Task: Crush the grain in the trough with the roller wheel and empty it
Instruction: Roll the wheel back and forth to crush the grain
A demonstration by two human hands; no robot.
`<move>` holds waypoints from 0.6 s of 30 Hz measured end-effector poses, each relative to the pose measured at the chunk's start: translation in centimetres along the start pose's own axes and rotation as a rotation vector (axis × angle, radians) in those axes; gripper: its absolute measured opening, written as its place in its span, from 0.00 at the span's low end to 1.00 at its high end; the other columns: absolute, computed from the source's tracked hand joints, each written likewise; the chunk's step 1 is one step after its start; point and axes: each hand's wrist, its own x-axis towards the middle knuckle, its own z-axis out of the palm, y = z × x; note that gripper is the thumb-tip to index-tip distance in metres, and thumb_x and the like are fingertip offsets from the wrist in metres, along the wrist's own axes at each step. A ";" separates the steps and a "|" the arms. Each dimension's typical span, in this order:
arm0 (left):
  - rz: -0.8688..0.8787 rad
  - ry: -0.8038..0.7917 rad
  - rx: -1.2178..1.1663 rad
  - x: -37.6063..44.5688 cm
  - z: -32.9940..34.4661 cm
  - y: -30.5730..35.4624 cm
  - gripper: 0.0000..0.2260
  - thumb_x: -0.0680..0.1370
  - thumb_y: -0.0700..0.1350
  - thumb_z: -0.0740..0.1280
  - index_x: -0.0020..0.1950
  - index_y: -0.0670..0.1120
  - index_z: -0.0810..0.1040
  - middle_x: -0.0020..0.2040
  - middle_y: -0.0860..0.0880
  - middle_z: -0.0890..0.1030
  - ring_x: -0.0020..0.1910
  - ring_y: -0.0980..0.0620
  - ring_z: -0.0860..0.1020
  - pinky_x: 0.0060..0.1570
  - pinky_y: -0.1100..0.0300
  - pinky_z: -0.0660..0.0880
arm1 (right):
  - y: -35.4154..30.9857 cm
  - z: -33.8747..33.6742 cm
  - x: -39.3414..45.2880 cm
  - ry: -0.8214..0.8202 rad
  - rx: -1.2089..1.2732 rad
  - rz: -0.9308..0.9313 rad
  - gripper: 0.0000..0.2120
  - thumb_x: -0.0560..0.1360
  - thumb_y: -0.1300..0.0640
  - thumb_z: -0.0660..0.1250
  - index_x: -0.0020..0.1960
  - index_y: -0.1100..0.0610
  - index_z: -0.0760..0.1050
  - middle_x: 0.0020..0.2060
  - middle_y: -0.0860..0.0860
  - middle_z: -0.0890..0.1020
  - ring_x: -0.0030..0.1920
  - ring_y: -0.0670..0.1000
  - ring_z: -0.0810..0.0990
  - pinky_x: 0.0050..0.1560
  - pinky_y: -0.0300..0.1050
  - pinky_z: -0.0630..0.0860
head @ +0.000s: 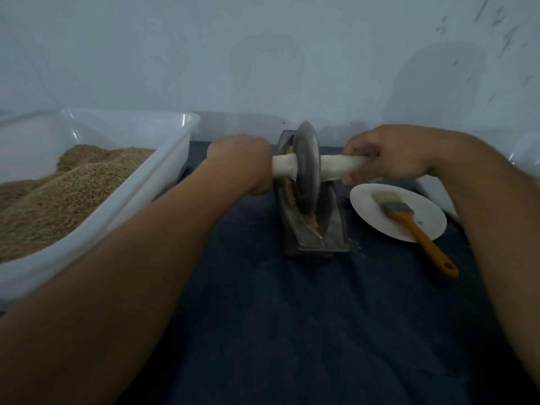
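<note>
Both forearms reach to the roller wheel (305, 168), left hand (242, 163) and right hand (388, 159) each with a grip curled round its white handle (342, 165); uneven pushing can tip the narrow trough (330, 226) and spill grain (314, 225).

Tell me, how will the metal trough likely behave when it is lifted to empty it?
The trough looks like stiff metal, so probably heavy and rigid. Its narrow boat shape may tip sideways. The roller wheel stands in it, gripped by both hands, so that likely must come out first.

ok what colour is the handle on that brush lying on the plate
Orange-yellow; the brush handle shows best in the head view, reaching off the white plate.
</note>
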 end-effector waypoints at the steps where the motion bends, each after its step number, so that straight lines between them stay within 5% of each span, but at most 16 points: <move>1: -0.012 0.020 -0.022 0.2 0.4 -0.1 0.15 0.71 0.50 0.73 0.52 0.47 0.72 0.35 0.49 0.67 0.33 0.50 0.68 0.38 0.52 0.69 | 0.3 0.2 0.3 0.038 -0.021 -0.017 0.14 0.68 0.35 0.73 0.50 0.37 0.78 0.42 0.38 0.81 0.47 0.45 0.79 0.46 0.46 0.73; 6: -0.033 0.199 -0.070 0.8 2.5 -0.5 0.13 0.74 0.46 0.70 0.56 0.46 0.74 0.41 0.49 0.71 0.41 0.47 0.72 0.41 0.53 0.67 | 1.3 1.7 1.8 0.297 -0.008 -0.067 0.17 0.73 0.38 0.71 0.60 0.39 0.77 0.52 0.42 0.79 0.51 0.48 0.75 0.45 0.42 0.69; 10: 0.035 0.328 -0.147 1.1 4.1 -1.0 0.17 0.72 0.43 0.70 0.57 0.46 0.69 0.53 0.43 0.76 0.51 0.41 0.75 0.44 0.51 0.65 | 1.0 3.2 2.9 0.525 -0.097 -0.081 0.19 0.76 0.39 0.68 0.63 0.45 0.74 0.55 0.48 0.80 0.53 0.52 0.77 0.53 0.52 0.75; 18: 0.103 0.479 -0.076 1.0 4.2 -0.7 0.16 0.73 0.46 0.69 0.58 0.46 0.69 0.53 0.44 0.76 0.51 0.42 0.74 0.44 0.52 0.63 | 0.8 3.6 3.0 0.448 -0.167 0.000 0.21 0.79 0.40 0.63 0.67 0.49 0.72 0.58 0.54 0.79 0.55 0.57 0.77 0.54 0.53 0.74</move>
